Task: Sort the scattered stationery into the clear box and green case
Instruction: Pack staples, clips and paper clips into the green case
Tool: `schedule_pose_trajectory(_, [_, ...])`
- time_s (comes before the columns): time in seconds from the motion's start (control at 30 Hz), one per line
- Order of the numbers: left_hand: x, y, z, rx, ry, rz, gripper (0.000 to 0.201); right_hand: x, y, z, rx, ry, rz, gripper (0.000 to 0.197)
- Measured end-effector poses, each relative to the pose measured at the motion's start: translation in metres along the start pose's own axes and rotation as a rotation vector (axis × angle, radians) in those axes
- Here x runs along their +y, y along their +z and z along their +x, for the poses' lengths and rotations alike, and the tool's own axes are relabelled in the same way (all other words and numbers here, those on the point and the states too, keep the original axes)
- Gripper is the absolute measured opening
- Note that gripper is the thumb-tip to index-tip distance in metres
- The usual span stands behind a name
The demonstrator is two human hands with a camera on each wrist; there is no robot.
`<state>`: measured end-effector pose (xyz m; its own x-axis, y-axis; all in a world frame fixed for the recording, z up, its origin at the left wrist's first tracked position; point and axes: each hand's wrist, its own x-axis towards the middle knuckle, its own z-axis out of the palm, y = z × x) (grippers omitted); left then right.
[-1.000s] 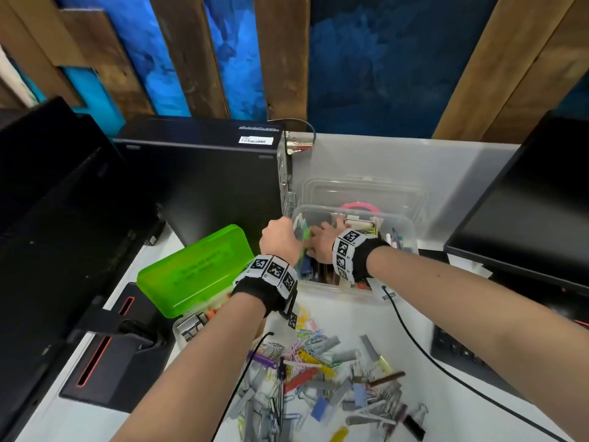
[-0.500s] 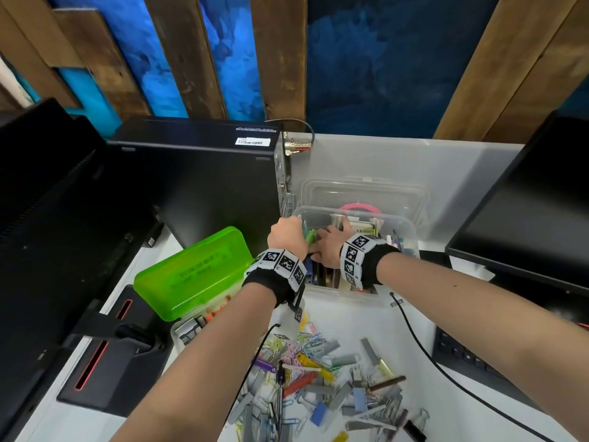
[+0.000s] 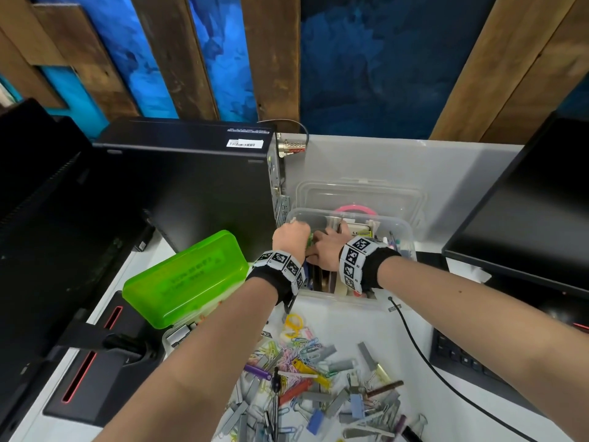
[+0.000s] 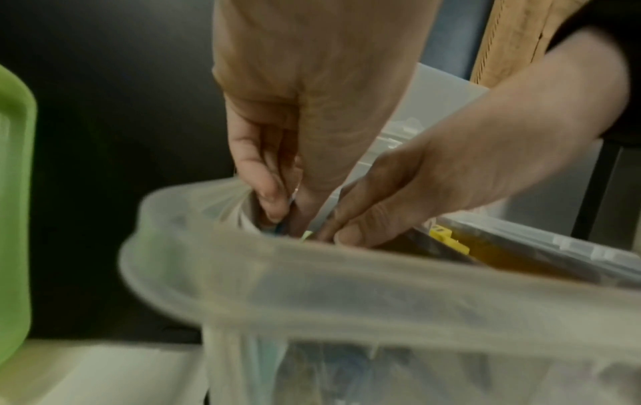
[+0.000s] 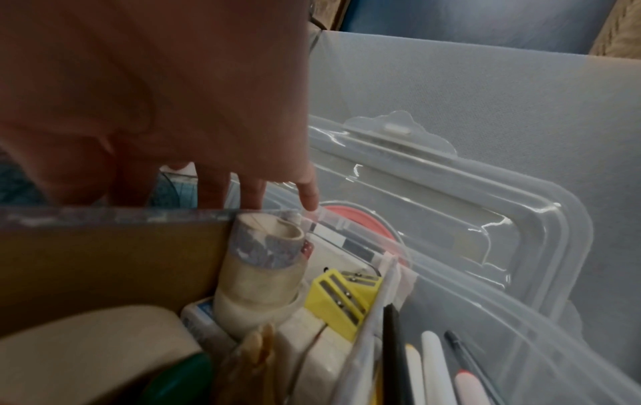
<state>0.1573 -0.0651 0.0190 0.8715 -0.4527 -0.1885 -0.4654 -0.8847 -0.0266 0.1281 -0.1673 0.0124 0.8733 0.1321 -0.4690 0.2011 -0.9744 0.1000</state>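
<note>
The clear box [image 3: 395,224] stands at the back of the white desk, packed with tape rolls [image 5: 256,285], a yellow sharpener [image 5: 343,296] and pens [image 5: 433,364]. Both hands are inside its left end. My left hand [image 3: 291,237] pinches a thin green item [image 4: 307,235] and holds it low between the contents. My right hand [image 3: 322,253] is just beside it, its straight fingers [image 5: 255,191] reaching down behind a brown card divider [image 5: 104,260]. The green case [image 3: 188,279] sits to the left with its lid raised. A heap of loose clips [image 3: 302,378] lies nearer me.
The box's lid [image 3: 360,193] leans behind it. A black computer tower [image 3: 191,186] stands close on the left, and a monitor [image 3: 526,202] and keyboard [image 3: 462,362] on the right. A black cable [image 3: 424,355] crosses the desk by the clips. A monitor stand [image 3: 95,346] is front left.
Both hands have pushed a little farther back and deeper into the left end of the clear box. Less of the green item shows between them.
</note>
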Motion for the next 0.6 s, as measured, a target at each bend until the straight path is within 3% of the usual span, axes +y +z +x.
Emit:
schedule_pose_trajectory(0.3, [-0.015,0.005,-0.014,-0.028,0.116,0.099,0.024,0.002,0.005,0.004,-0.008,-0.002,0.012,0.04])
schedule_pose_trajectory(0.6, [-0.031,0.024,-0.044,0.113,0.234,0.333,0.034,0.002,0.009,0.007,0.005,0.015,-0.003,0.039])
